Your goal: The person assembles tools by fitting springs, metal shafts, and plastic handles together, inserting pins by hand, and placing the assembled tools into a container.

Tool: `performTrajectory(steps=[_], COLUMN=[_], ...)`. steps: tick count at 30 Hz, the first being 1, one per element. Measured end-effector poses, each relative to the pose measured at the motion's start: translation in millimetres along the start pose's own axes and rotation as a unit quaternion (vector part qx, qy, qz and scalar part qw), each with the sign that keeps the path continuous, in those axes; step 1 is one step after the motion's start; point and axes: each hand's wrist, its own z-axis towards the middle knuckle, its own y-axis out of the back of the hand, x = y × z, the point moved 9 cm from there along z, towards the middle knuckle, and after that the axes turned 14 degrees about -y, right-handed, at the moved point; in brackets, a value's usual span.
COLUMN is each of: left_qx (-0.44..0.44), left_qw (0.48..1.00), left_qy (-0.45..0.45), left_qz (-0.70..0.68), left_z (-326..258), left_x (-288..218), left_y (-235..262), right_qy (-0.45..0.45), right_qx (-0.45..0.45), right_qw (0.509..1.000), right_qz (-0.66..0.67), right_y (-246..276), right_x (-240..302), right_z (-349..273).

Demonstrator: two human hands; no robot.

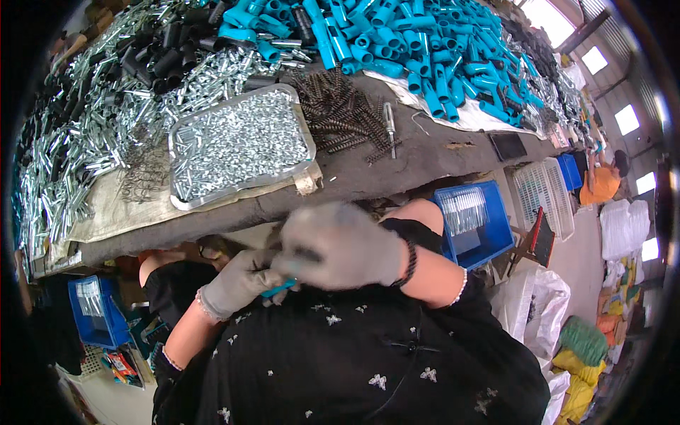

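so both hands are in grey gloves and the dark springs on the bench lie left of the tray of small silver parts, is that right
Not quite: the head view shows the dark springs right of the tray of small silver parts, not left. They do lie on the bench, and the left hand and right hand are both gloved in grey.

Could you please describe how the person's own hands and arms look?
The left hand and right hand wear light grey gloves. A dark braided band circles the right wrist. Pale beaded-looking bands or trim edge the black sleeves.
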Motion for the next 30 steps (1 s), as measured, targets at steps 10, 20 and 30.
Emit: performTrajectory(steps=[10,20,30], left_qx=[-0.094,-0.151,-0.080], left_qw=[0.984,0.984,0.970], left_qy=[-0.150,-0.073,-0.133], left_qz=[0.027,0.056,0.186], left_z=[31.4,39.7,21.4], left_x=[10.7,10.5,-6.8], left_y=[-6.8,4.2,1.3], right_qy=[0.072,-0.014,-0.195], right_qx=[-0.129,-0.177,-0.027], right_qw=[0.989,0.882,0.917], right_qz=[0.025,-0.437,0.347], right_y=[7.9,99.3,22.2], right_x=[-27.5,-111.9,-77.8], right_z=[-16.8,-14.7,-37.5])
